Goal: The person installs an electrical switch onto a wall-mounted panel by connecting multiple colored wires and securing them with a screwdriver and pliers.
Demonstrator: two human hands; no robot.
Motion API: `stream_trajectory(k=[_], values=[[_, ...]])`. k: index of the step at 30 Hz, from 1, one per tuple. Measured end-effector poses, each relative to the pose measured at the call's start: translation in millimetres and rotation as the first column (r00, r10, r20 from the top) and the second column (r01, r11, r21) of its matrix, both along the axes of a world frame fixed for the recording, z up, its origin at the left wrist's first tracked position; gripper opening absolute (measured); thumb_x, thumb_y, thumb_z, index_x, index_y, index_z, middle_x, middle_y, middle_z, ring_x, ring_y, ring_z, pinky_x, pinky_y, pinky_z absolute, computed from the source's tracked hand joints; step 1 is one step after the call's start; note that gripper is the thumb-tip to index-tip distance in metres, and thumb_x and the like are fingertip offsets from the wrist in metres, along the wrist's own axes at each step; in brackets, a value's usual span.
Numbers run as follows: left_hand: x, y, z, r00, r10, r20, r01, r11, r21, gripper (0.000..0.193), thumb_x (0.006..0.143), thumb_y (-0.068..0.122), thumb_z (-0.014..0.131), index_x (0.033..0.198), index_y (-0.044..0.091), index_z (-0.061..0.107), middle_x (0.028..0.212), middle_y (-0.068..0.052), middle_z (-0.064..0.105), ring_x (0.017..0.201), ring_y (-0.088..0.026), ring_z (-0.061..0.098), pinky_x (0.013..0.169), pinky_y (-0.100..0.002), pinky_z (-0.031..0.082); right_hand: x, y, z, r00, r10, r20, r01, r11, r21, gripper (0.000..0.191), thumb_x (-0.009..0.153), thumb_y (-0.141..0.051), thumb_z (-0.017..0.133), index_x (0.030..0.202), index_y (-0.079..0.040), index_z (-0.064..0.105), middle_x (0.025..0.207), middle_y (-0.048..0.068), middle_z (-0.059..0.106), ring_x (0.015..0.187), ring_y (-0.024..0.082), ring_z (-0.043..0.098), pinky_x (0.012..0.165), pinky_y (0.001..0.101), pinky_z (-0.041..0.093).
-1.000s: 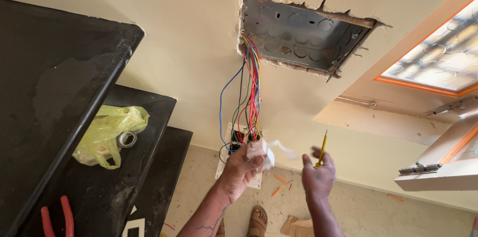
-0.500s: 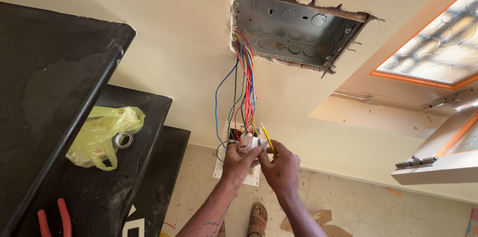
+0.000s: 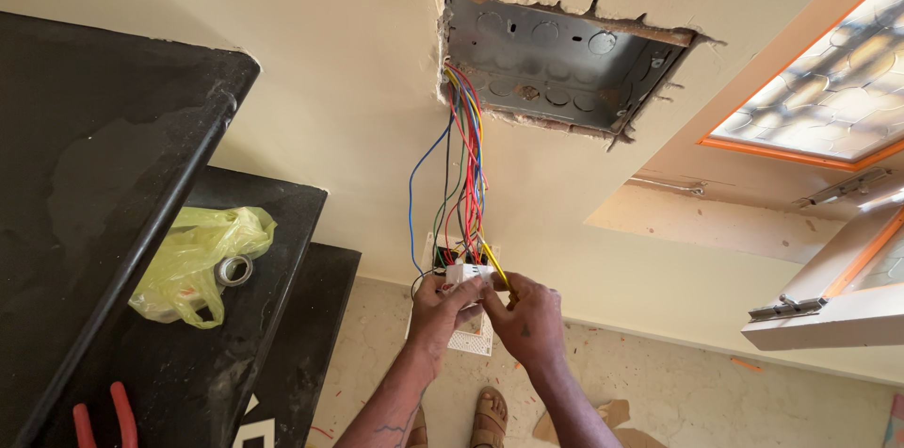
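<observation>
Red-handled pliers [image 3: 104,415] lie at the near edge of the black shelf [image 3: 94,175], bottom left. Sandalled feet [image 3: 476,420] stand on the speckled floor [image 3: 678,391], with cardboard scraps beside them. Left hand [image 3: 438,316] grips the white switch plate [image 3: 466,302] from the left, fingers curled around its edge, pinching it. Right hand [image 3: 527,321] is just beside it, touching the plate's right side, fingers pinched on a yellow-handled screwdriver [image 3: 497,271] whose tip sits at the plate's wire terminals. The plate hangs below the wall opening, held in front of the cream wall just above the floor line. A bundle of coloured wires [image 3: 466,156], red, blue, yellow, green, black, runs up from the plate into the metal wall box [image 3: 556,66]. Farther left on a lower shelf step, a yellow plastic bag [image 3: 193,264] with a tape roll [image 3: 234,270] on it. Right side: orange-framed window [image 3: 829,90] with patterned glass.
</observation>
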State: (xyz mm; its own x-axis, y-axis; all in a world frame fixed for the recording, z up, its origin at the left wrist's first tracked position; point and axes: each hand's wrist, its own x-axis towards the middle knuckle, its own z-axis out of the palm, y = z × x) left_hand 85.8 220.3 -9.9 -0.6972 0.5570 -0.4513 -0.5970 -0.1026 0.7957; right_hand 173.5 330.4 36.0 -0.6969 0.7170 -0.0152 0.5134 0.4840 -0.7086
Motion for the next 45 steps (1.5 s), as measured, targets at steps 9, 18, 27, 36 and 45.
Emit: stream_trajectory(k=[9, 18, 27, 36, 45], values=[[3.1, 4.4, 4.0, 0.988, 0.049, -0.148, -0.055, 0.998, -0.037, 0.044, 0.076, 0.011, 0.084, 0.104, 0.002, 0.051, 0.098, -0.014, 0.072, 0.088, -0.017, 0.073, 0.082, -0.030, 0.062, 0.4, -8.2, -6.9, 0.997, -0.070, -0.043, 0.071, 0.997, 0.035, 0.027, 0.080, -0.027, 0.076, 0.092, -0.003, 0.078, 0.072, 0.015, 0.075, 0.062, 0.022, 0.073, 0.063, 0.0370, 0.058], [-3.9, 1.7, 3.6, 0.994, 0.091, 0.052, -0.097, 0.988, 0.120, 0.044, 0.073, 0.004, 0.084, 0.101, 0.002, 0.051, 0.097, -0.013, 0.069, 0.088, -0.019, 0.075, 0.085, -0.030, 0.063, 6.8, 5.8, -15.2, 0.996, -0.009, -0.093, 0.004, 0.998, -0.057, 0.025, 0.083, -0.026, 0.076, 0.097, -0.005, 0.080, 0.053, 0.008, 0.065, 0.043, 0.011, 0.051, 0.045, 0.0334, 0.042], [-4.9, 6.1, -1.4, 0.986, 0.033, -0.162, -0.034, 0.999, -0.006, 0.052, 0.067, 0.012, 0.093, 0.100, 0.002, 0.054, 0.092, -0.011, 0.067, 0.080, -0.016, 0.068, 0.074, -0.030, 0.058, 2.8, 6.5, -26.2, 0.987, -0.005, -0.159, 0.028, 0.989, 0.142, 0.034, 0.079, -0.031, 0.078, 0.098, -0.003, 0.077, 0.078, 0.015, 0.076, 0.066, 0.026, 0.074, 0.064, 0.0390, 0.058], [-1.3, 9.1, 2.6, 0.962, 0.026, -0.271, -0.051, 0.995, -0.086, 0.055, 0.063, 0.018, 0.096, 0.098, 0.001, 0.057, 0.087, -0.009, 0.071, 0.076, -0.013, 0.068, 0.074, -0.028, 0.058, 1.6, 0.2, -26.9, 0.997, -0.064, 0.033, 0.059, 0.989, 0.134, 0.032, 0.084, -0.034, 0.071, 0.089, -0.003, 0.077, 0.074, 0.016, 0.074, 0.064, 0.031, 0.073, 0.065, 0.0434, 0.057], [7.3, 6.9, -4.1, 0.992, 0.028, -0.125, -0.033, 0.999, -0.040, 0.053, 0.066, 0.018, 0.092, 0.099, 0.001, 0.055, 0.091, -0.011, 0.071, 0.079, -0.019, 0.075, 0.075, -0.031, 0.067, 8.1, 13.3, -65.5, 0.999, -0.047, 0.027, 0.045, 0.995, 0.085, 0.032, 0.086, -0.029, 0.068, 0.081, 0.002, 0.072, 0.067, 0.019, 0.070, 0.059, 0.030, 0.066, 0.061, 0.0446, 0.052]])
